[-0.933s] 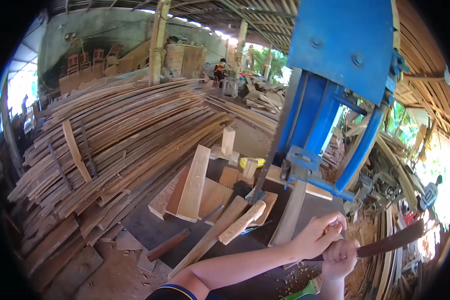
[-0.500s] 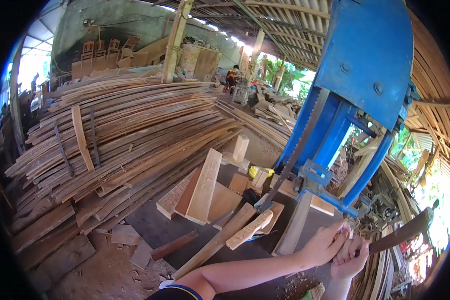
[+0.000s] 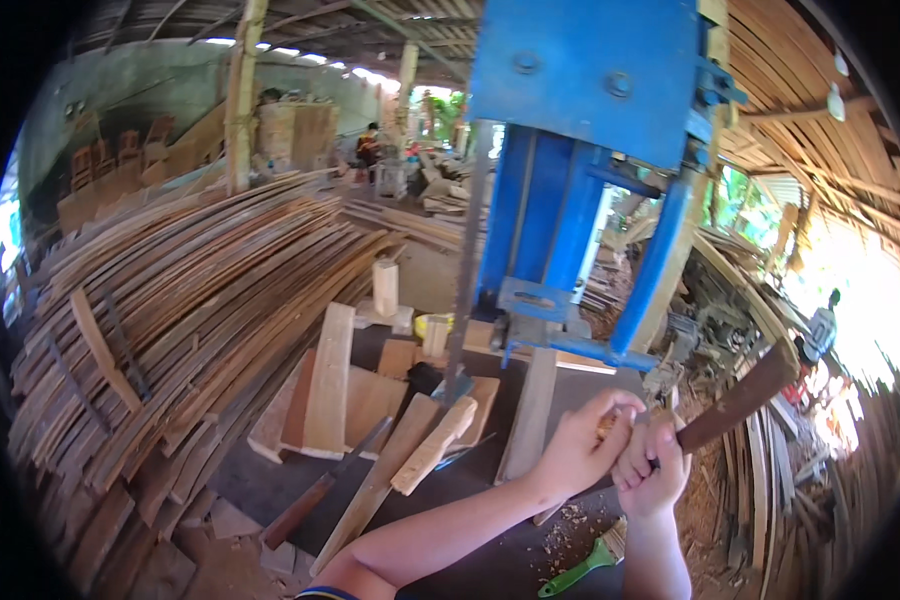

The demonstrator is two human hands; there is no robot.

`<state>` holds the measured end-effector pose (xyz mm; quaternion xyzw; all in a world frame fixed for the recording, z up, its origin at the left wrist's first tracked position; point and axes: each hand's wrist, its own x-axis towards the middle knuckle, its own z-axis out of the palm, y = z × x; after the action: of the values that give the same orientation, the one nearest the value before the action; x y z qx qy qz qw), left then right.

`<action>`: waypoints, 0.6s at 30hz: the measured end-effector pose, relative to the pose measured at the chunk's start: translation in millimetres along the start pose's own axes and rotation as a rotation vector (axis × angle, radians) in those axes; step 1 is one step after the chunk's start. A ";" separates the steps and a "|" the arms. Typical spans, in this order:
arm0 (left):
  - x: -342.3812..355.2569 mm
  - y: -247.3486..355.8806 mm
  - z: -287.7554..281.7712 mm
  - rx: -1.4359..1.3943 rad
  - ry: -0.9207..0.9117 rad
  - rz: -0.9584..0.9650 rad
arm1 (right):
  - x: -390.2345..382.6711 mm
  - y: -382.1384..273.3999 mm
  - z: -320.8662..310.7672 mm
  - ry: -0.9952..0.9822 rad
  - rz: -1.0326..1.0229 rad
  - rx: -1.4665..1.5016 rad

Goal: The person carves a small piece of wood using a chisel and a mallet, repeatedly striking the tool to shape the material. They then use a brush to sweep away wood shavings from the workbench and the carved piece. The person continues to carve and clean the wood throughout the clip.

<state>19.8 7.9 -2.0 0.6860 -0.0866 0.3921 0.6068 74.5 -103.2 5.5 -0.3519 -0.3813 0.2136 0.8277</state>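
Observation:
My right hand (image 3: 652, 468) is closed around the near end of a dark brown, flat wooden piece (image 3: 738, 402), which slants up and away to the right. Close beside it, my left hand (image 3: 592, 440) is curled, its fingertips near the right hand's fingers. Something small and orange-brown shows inside the left hand, too small to name. Below the hands, a green-handled brush (image 3: 580, 572) lies on the dark table (image 3: 470, 545) among scattered wood shavings (image 3: 567, 530). Left of my hands, a pale short wood offcut (image 3: 435, 447) rests across a longer wooden strip (image 3: 375, 485).
A blue bandsaw (image 3: 580, 75) towers ahead, its blade (image 3: 467, 260) running down to the table. A wooden-handled tool (image 3: 300, 510) and several boards (image 3: 328, 380) lie on the left. Long planks (image 3: 200, 290) are stacked beyond. Another person (image 3: 368, 147) sits far back.
My view has turned to the right, so the saw and planks sit farther left. Both hands keep close together with the brown wooden piece. The green brush now shows fully.

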 end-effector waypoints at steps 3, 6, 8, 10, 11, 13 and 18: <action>0.6 6.7 1.6 0.056 0.031 0.006 | -4.2 1.8 -11.2 0.091 -0.004 -0.090; 0.5 12.4 -7.3 0.049 0.075 0.027 | 1.8 4.6 5.8 0.041 -0.055 -0.406; 4.6 -6.8 -7.6 0.179 0.130 0.152 | 3.7 -11.3 11.8 -0.038 0.065 -0.225; 2.0 -13.0 1.6 0.065 0.169 0.115 | 3.3 -5.1 8.7 0.022 -0.021 -0.272; 0.1 -13.7 0.1 0.026 0.165 0.082 | 2.5 -5.0 11.6 0.025 -0.036 -0.267; -1.1 -24.5 -8.5 0.032 0.165 0.080 | 2.7 -2.9 17.9 0.019 -0.112 -0.221; -2.9 -19.5 -14.0 0.128 0.148 0.124 | 6.6 -8.2 19.7 -0.155 -0.161 -0.153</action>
<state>23.3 24.3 -19.4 0.6859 -0.0586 0.4833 0.5408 63.8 -96.2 23.8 -0.3648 -0.4864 0.1434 0.7808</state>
